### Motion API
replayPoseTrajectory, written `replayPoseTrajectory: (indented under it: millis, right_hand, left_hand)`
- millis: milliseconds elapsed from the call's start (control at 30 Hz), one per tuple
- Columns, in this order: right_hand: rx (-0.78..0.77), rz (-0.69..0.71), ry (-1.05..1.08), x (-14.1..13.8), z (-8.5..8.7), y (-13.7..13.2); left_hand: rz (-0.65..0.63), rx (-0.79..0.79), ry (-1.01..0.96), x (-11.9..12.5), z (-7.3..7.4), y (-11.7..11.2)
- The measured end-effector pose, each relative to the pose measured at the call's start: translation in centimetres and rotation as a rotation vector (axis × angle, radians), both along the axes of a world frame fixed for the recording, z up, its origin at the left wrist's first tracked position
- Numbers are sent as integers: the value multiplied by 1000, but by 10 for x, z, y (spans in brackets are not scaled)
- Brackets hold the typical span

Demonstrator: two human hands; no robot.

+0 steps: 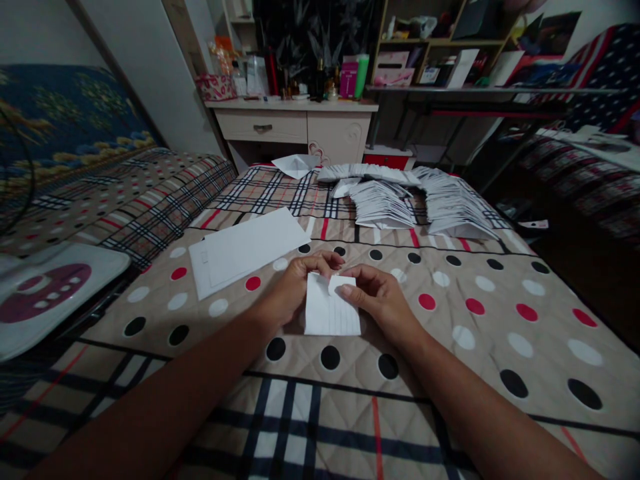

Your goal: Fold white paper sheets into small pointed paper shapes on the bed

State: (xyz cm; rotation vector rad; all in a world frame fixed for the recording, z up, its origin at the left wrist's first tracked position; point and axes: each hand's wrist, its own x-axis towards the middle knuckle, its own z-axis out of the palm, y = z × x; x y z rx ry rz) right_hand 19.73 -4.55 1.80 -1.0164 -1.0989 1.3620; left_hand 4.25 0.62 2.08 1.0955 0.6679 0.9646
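Between my hands is a small folded piece of white paper point(327, 313) with faint lines, just above or on the spotted bedspread. My left hand point(305, 283) grips its upper left edge, fingers curled behind it. My right hand point(377, 297) pinches the top right, the thumb pressing on a small folded flap. Left of my hands lie flat white sheets point(255, 243), stacked slightly askew. Beyond my hands stand rows of folded white papers point(383, 203), with another dense row point(457, 203) to their right.
A loose folded paper point(296, 165) lies at the bed's far edge, beside a long pale bundle point(367, 175). A white dresser point(265, 127) with bottles and boxes stands behind the bed. At the left is a white board-like object point(65, 287) with a purple print.
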Motion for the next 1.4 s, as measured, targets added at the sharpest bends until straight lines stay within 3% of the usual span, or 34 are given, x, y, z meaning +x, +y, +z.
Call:
replayPoseTrajectory:
  millis: [100, 300, 467, 600, 800, 967, 1100, 1200, 1400]
  right_hand:
    - [-18, -4, -30, -1, -2, 1]
    - [-14, -334, -45, 4, -5, 4]
    - [-49, -339, -77, 4, -5, 4]
    - [17, -295, -219, 5, -5, 4]
    - [42, -229, -189, 6, -5, 3]
    - [15, -196, -187, 2, -3, 3]
    - [7, -197, -234, 1, -2, 2]
    - [-1, -212, -238, 1, -3, 3]
    - [-33, -199, -237, 1, -6, 5]
  left_hand:
    - [47, -6, 64, 1, -3, 3]
    - [85, -21, 43, 0, 2, 5]
    - [63, 280, 193, 3, -10, 3]
    - [96, 472, 389, 5, -22, -1]
    - [231, 819, 655, 3, -8, -9]
    - [442, 1008, 674, 2, -4, -8]
    - [474, 1124, 624, 2, -5, -9]
    - [478, 1113, 573, 3, -3, -10]
    - [507, 904, 491, 4, -4, -8]
